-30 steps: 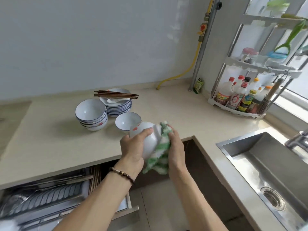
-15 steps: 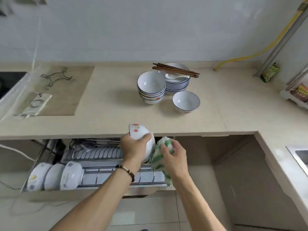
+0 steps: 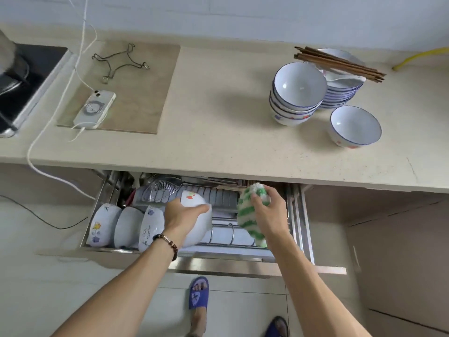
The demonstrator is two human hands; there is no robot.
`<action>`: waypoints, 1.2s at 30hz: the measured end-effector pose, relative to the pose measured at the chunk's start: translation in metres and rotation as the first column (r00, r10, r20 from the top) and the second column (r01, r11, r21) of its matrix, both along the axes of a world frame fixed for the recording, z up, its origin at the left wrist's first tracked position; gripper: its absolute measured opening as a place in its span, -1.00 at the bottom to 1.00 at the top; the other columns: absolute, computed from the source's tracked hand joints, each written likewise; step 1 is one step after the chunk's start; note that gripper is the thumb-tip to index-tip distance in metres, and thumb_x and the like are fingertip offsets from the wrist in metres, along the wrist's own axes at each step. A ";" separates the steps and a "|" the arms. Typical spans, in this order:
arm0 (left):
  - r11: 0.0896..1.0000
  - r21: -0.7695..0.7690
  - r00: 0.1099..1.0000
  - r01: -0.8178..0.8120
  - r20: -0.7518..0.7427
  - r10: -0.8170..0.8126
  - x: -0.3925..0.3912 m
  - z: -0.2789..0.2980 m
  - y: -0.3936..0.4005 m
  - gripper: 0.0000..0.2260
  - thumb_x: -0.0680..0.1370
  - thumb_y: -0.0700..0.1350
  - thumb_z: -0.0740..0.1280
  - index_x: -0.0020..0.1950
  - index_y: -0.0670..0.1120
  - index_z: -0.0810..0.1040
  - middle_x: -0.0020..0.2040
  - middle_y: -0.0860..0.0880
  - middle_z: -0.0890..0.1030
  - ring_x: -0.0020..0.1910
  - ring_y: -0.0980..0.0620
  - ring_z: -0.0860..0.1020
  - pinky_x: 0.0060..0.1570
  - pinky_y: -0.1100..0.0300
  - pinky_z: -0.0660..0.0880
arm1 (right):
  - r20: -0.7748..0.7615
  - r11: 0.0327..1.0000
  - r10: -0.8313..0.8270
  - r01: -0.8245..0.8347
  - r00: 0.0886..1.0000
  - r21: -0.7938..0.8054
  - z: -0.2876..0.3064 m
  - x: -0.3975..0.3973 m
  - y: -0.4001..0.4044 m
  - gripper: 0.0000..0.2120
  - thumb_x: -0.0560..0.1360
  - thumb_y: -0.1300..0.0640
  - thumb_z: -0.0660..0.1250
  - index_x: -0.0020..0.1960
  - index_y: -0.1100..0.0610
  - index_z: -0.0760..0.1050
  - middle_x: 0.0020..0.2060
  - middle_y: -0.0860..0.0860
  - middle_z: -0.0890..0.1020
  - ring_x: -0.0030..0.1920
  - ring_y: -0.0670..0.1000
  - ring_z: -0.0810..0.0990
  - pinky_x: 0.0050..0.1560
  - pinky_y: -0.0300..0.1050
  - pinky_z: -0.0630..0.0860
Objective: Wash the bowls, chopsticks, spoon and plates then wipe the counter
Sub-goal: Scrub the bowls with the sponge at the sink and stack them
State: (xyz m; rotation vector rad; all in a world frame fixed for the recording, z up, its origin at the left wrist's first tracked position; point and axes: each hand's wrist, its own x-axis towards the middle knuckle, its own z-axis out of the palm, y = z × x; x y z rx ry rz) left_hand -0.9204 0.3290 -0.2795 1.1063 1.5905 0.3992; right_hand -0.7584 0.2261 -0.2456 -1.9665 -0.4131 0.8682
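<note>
Left hand (image 3: 184, 215): fingers curled over a white bowl (image 3: 194, 218), holding it tilted on edge above the wire rack (image 3: 228, 235) of the open drawer (image 3: 257, 263).
Right hand (image 3: 269, 212): gripping a green-striped cloth (image 3: 250, 215) that hangs over the drawer, just beside the bowl but apart from it.

Head view, rack: three bowls (image 3: 126, 227) stand on edge at the drawer's left, close to the held bowl.
Head view, counter (image 3: 206, 142): bowl stack (image 3: 296, 93), single bowl (image 3: 354, 125), plates (image 3: 345, 91) with chopsticks (image 3: 340, 64) across them and a spoon (image 3: 345, 80) beneath. These look yet to be done.

Risk: a one-handed hold on a possibly wet bowl may slip, letting it knock its neighbours. Set between the wrong wires, it could tip over.
</note>
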 end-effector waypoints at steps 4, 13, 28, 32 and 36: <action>0.998 -0.052 0.999 0.019 -0.030 -0.021 -0.024 -0.031 0.033 -0.72 0.37 -0.14 0.62 -0.03 -0.09 0.59 -0.14 -0.03 0.62 -0.13 -0.07 0.58 -0.26 0.20 0.45 | -0.026 0.999 0.032 -0.033 0.999 -0.042 -0.016 -0.023 0.031 -0.81 0.64 0.11 0.29 0.25 0.05 0.47 -0.01 0.02 0.62 -0.07 0.02 0.66 -0.08 0.04 0.67; 0.984 -0.171 0.992 0.056 -0.098 -0.074 -0.053 -0.091 0.059 -0.75 0.34 -0.14 0.64 -0.16 -0.08 0.60 -0.17 -0.03 0.64 -0.14 -0.05 0.61 -0.09 0.13 0.54 | 0.004 0.985 0.036 -0.035 0.999 -0.166 -0.057 -0.039 0.064 -0.66 0.64 0.09 0.29 0.39 0.13 0.43 0.08 0.07 0.59 -0.08 -0.02 0.61 -0.25 -0.17 0.58; 0.965 -0.227 0.942 0.128 -0.277 -0.190 -0.057 -0.118 0.062 -0.61 0.37 -0.01 0.63 -0.01 -0.20 0.57 0.00 -0.15 0.68 -0.04 -0.15 0.62 -0.07 0.09 0.57 | -0.027 0.976 0.101 -0.104 0.995 -0.190 -0.086 -0.057 0.087 -0.78 0.64 0.11 0.29 0.28 0.08 0.47 -0.14 -0.10 0.55 -0.18 -0.10 0.59 -0.36 -0.22 0.54; 0.958 -0.226 0.922 0.177 -0.303 -0.242 -0.061 -0.119 0.059 -0.57 0.41 -0.07 0.59 0.17 -0.20 0.56 0.11 -0.15 0.66 0.03 -0.16 0.61 0.02 0.08 0.55 | -0.025 0.972 0.101 -0.104 0.995 -0.211 -0.093 -0.062 0.085 -0.74 0.64 0.10 0.29 0.32 0.09 0.46 -0.03 0.03 0.59 -0.10 0.04 0.62 -0.37 -0.24 0.51; 0.944 -0.243 0.905 0.225 -0.307 -0.295 -0.063 -0.115 0.054 -0.51 0.47 -0.10 0.52 0.32 -0.18 0.46 0.22 -0.17 0.61 0.17 -0.21 0.59 0.04 0.07 0.52 | -0.044 0.973 0.097 -0.104 0.994 -0.204 -0.097 -0.069 0.086 -0.71 0.64 0.08 0.30 0.35 0.06 0.45 0.06 0.08 0.60 -0.12 0.01 0.62 -0.40 -0.24 0.51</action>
